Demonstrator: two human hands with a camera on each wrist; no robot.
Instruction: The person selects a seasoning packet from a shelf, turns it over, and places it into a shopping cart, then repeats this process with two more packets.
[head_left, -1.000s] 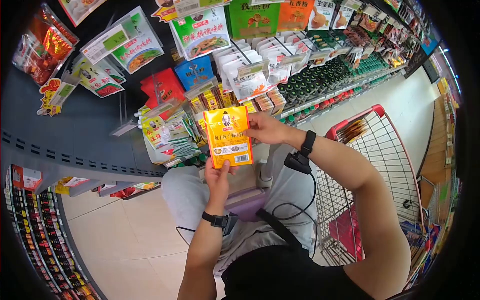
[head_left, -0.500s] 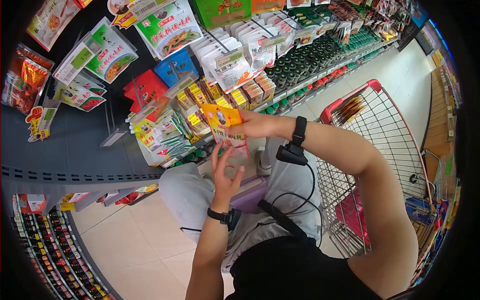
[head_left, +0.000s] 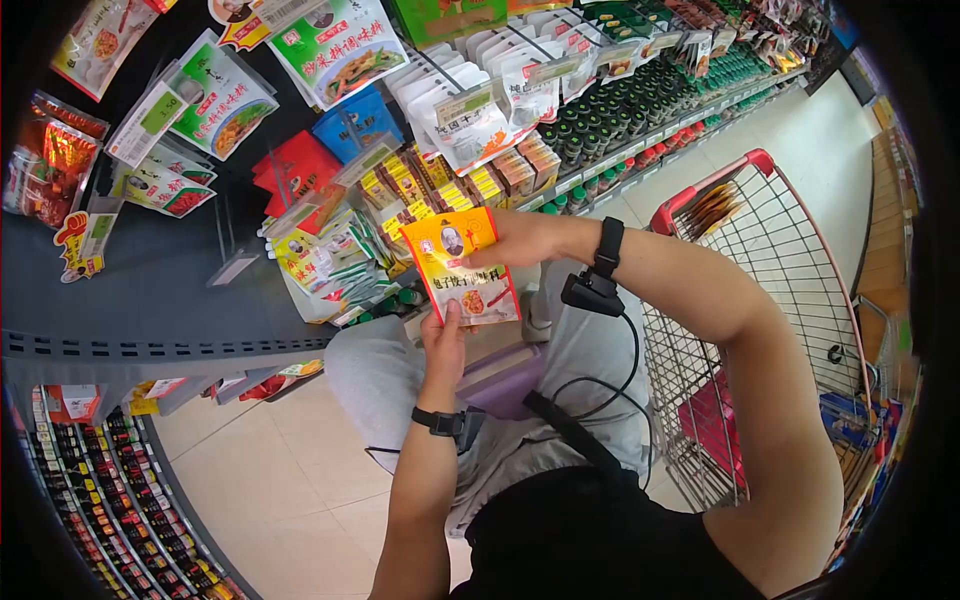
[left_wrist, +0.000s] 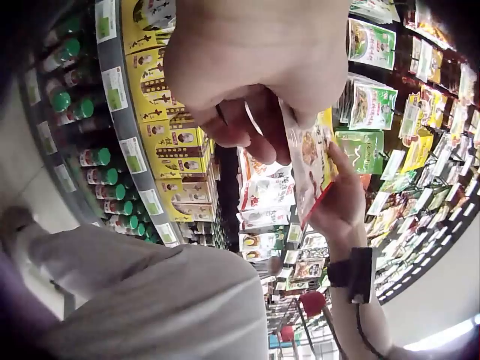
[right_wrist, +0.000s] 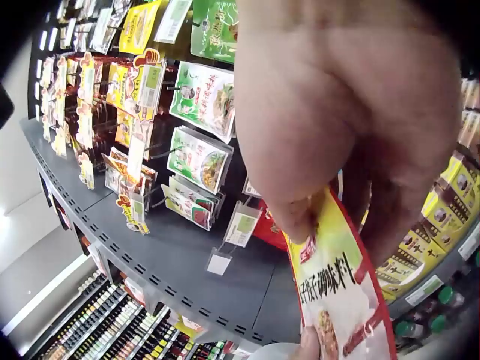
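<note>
A yellow and white seasoning packet with a red edge (head_left: 462, 272) is held between both hands, its printed front facing up in the head view. The right hand (head_left: 528, 238) pinches its upper right part; in the right wrist view that hand (right_wrist: 337, 112) has thumb and fingers on either side of the packet (right_wrist: 337, 292). The left hand (head_left: 443, 345) grips the bottom edge, thumb on the front. In the left wrist view the left hand (left_wrist: 259, 67) holds the packet (left_wrist: 309, 161) from one side, and the right hand (left_wrist: 341, 199) from the other.
Shelves with hanging packets (head_left: 335, 50), yellow boxes (head_left: 405, 185) and green-capped jars (head_left: 600, 135) lie ahead. A wire shopping cart with red trim (head_left: 760, 300) stands at the right, with packets and a pink item inside. A purple object (head_left: 500, 380) sits between the person's legs.
The packet was tilted with the left fingers spread beside it half a second ago; now it faces up more flatly and the left hand grips its bottom edge. The view has shifted slightly.
</note>
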